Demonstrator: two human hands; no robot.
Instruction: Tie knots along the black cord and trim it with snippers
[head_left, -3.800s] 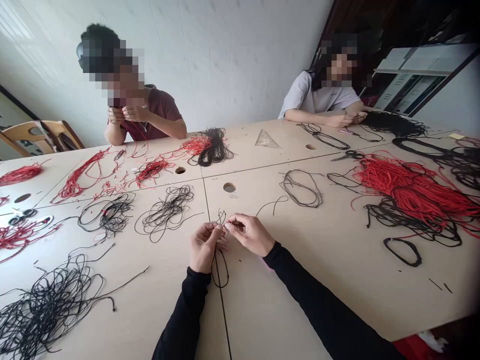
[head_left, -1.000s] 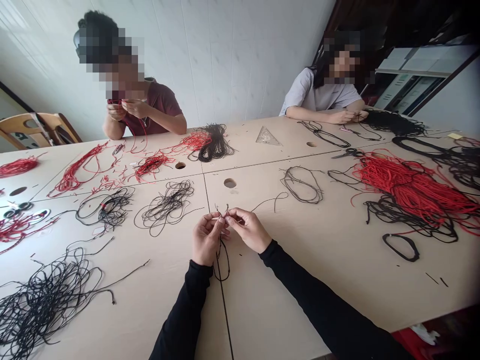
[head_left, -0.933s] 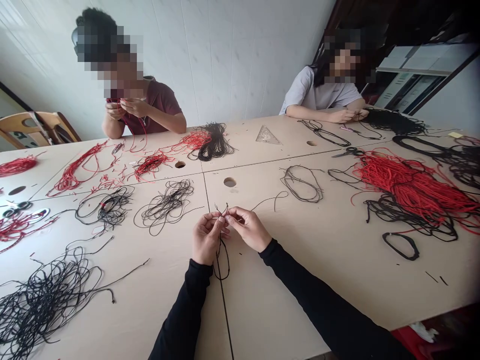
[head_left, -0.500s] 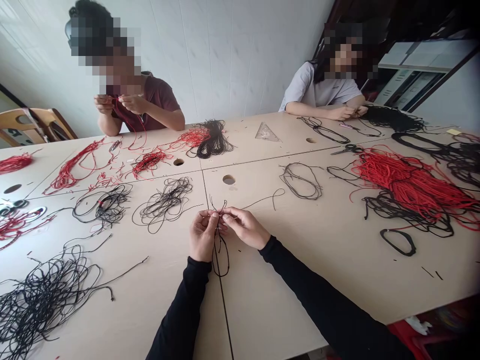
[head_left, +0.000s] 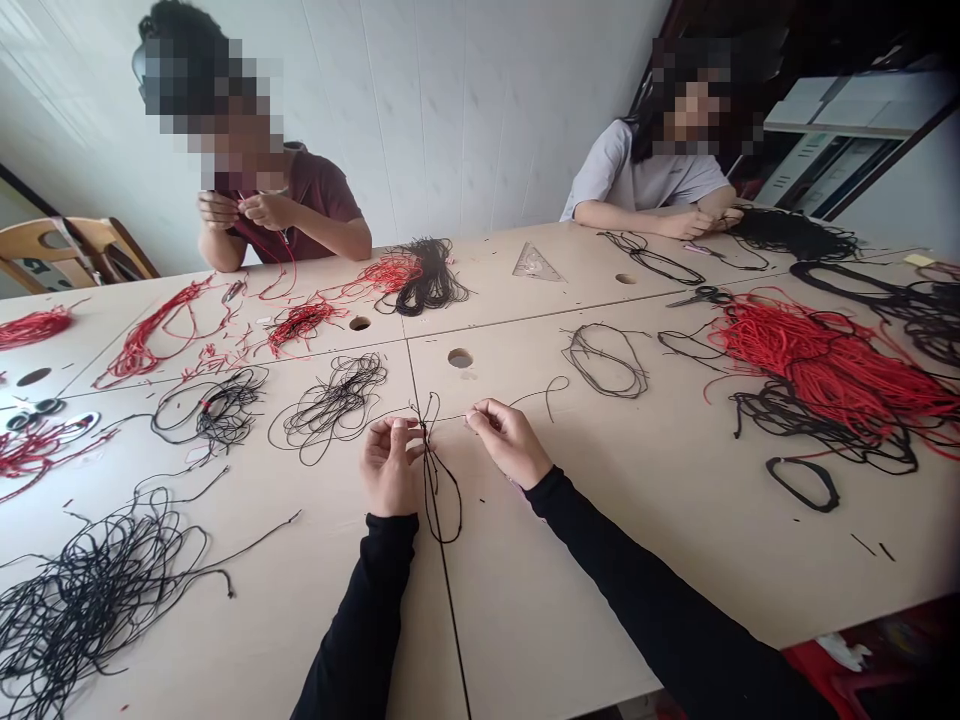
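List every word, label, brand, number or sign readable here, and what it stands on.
None can be read.
Clear plastic triangular ruler: faint markings, too small to read.
Pale short-sleeved shirt: small dark mark on the chest, too blurred to read.
Pale upright binders: any lettering is too blurred to tell.

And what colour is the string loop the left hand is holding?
The string loop is black, seen best in the head view.

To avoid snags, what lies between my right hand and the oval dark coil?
A thin, looped strand lies between your right hand and the oval coil, seen in the head view.
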